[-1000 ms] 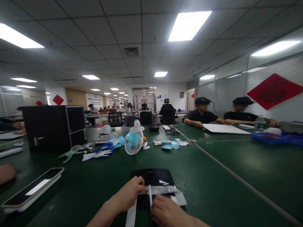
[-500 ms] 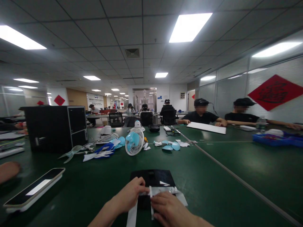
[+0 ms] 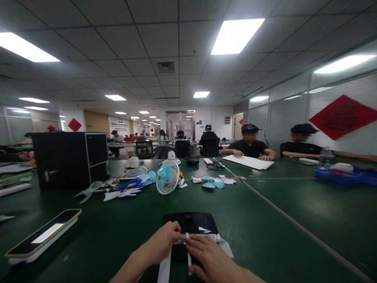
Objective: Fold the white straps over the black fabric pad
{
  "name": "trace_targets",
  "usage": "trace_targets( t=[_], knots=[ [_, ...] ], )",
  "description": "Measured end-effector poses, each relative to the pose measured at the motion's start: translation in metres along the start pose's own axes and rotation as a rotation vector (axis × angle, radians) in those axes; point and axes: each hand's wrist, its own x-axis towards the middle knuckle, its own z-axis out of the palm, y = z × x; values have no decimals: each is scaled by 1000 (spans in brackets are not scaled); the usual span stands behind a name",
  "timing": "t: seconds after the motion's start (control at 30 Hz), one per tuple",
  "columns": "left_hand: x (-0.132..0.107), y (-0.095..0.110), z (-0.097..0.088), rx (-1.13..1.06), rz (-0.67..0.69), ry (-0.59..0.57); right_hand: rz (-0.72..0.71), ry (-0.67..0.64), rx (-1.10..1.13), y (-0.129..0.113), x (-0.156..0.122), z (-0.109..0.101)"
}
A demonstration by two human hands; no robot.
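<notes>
Reading the clock from the black flat thing, we have it on the green table right before us, partly under both hands. Our left hand comes in from seven o'clock, fingers bent and drawn together, tips at the upper end of a narrow white strip; we cannot tell whether they pinch it or only press. Our right hand comes from five o'clock and lies flat, fingers stretched out side by side and thumb set apart, covering part of the white material near that strip. A ribbed white band runs out at seven o'clock beneath our left wrist, and a ribbed white end shows at four. At nine o'clock we see a phone resting on a white object; at ten, blue-and-white gloves and, beyond them, a black computer case. A small fan stands tilted at eleven, blue fan blades lie at one, and a blue tray sits at two.
</notes>
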Motion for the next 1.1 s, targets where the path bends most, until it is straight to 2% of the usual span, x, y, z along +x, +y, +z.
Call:
trace_targets(
  t=[0.17,0.33,0.53,0.67,0.87,1.1],
  knots=[
    [0,-3,3,-5,6,17,-69,4,-18,0,-6,-1],
    [0,-3,2,-2,-5,20,-56,-17,12,1,-8,-3],
    [-2,4,-5,-38,-29,-3,66,14,56,1,-5,-6],
    [-5,6,-11,-62,-62,-11,151,51,45,10,-12,-8],
    [-13,-4,-13,-86,-88,-10,189,77,71,28,-25,-20],
    [-20,-11,-20,-167,-142,-9,391,83,-12,35,-29,-33]
  ],
)
